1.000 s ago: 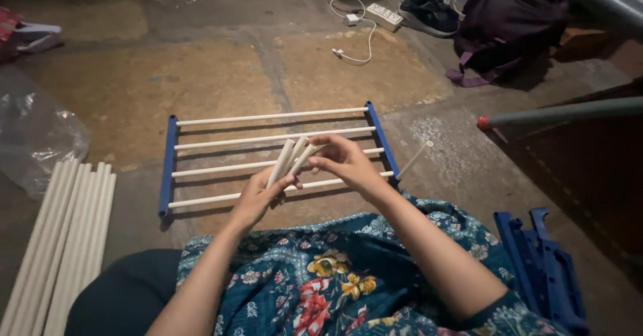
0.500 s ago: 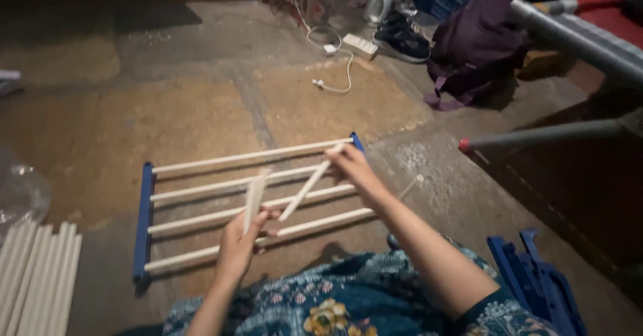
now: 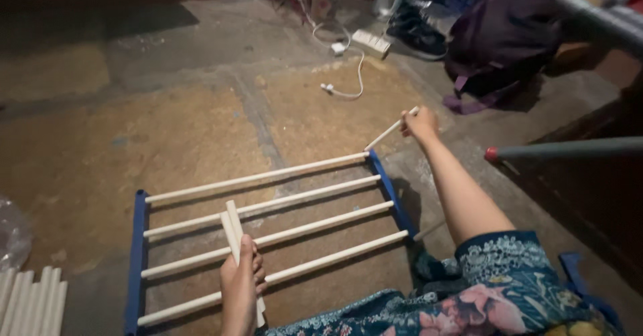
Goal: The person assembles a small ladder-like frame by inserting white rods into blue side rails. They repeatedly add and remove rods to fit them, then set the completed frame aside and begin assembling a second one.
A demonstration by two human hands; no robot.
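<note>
Head camera looks down at a blue-sided rack with four pale wooden rungs (image 3: pixel 268 222) lying flat on the stone floor (image 3: pixel 167 128). Nearest, over the rack's two lower rungs, the left hand (image 3: pixel 240 286) is closed around two short pale wooden rods (image 3: pixel 234 232), held side by side with their upper ends pointing up past the third rung. Left of the rack's blue side rail, at the bottom edge of the picture, lies a stack of white rods (image 3: pixel 30 302); their number cannot be told. Just right of the rack, a flowered blue sleeve (image 3: pixel 509 282) covers the upper arm. Beyond the rack's far right corner, the right hand (image 3: pixel 420 125) is closed around one thin pale wooden rod (image 3: pixel 387 133), whose lower end comes close to the end of the top rung. Right of the rack, a grey pole with a red tip (image 3: pixel 562 150) sticks in. Farther off, beyond the rack, lie a white cable with a power strip (image 3: pixel 365 44), a dark shoe (image 3: pixel 418 34) and a purple bag (image 3: pixel 502 41).
</note>
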